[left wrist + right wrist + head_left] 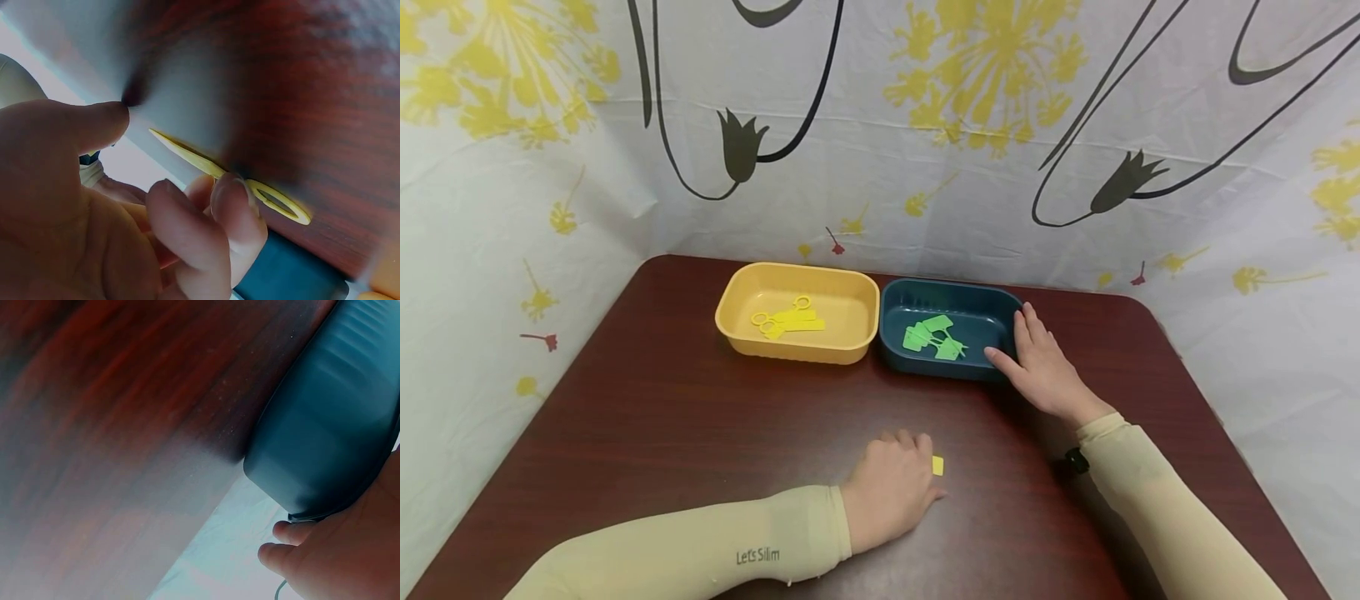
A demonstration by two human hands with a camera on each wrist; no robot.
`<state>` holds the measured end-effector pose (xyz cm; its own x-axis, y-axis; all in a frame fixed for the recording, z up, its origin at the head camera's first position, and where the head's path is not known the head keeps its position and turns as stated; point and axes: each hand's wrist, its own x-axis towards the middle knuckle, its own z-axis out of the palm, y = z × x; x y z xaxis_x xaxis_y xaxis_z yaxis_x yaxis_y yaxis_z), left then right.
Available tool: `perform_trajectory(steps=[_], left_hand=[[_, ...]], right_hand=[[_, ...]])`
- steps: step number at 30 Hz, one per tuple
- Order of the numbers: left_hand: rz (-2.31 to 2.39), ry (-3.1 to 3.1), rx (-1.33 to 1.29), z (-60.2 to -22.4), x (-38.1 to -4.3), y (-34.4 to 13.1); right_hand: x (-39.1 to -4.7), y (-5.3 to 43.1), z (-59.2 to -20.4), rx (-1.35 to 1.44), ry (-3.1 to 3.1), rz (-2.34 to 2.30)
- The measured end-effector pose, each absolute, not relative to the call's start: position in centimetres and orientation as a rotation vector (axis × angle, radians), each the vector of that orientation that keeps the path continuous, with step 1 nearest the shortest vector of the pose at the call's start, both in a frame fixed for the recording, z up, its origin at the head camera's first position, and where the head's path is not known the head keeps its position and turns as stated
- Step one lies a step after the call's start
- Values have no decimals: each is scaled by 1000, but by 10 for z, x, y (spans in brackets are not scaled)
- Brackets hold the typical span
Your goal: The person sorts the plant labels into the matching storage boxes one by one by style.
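Observation:
My left hand is low over the table near the front middle. Its fingertips are at a flat yellow tag with a ring end, while the thumb stands well apart from them. In the head view, only one end of that tag shows past the fingers. My right hand rests on the right end of a dark blue bin, fingers extended along the outer side and thumb at the front rim. Several green tags lie inside that bin.
A yellow bin stands at the left of the blue one, close beside it, with several yellow ring tags in it. Both are near the back edge of the dark red-brown table. Patterned white cloth hangs behind and at the sides.

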<state>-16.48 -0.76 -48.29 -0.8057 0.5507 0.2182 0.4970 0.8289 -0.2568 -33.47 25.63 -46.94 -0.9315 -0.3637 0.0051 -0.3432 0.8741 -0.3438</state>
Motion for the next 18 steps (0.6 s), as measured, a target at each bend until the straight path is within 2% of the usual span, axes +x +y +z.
perform_trajectory(steps=[6, 18], left_hand=[[372, -2659, -777, -485, -165, -8], [269, -2743, -775, -488, -164, -4]], right_hand=[[-335, 257, -469, -559, 2978, -529], [-334, 257, -469, -564, 2983, -539]])
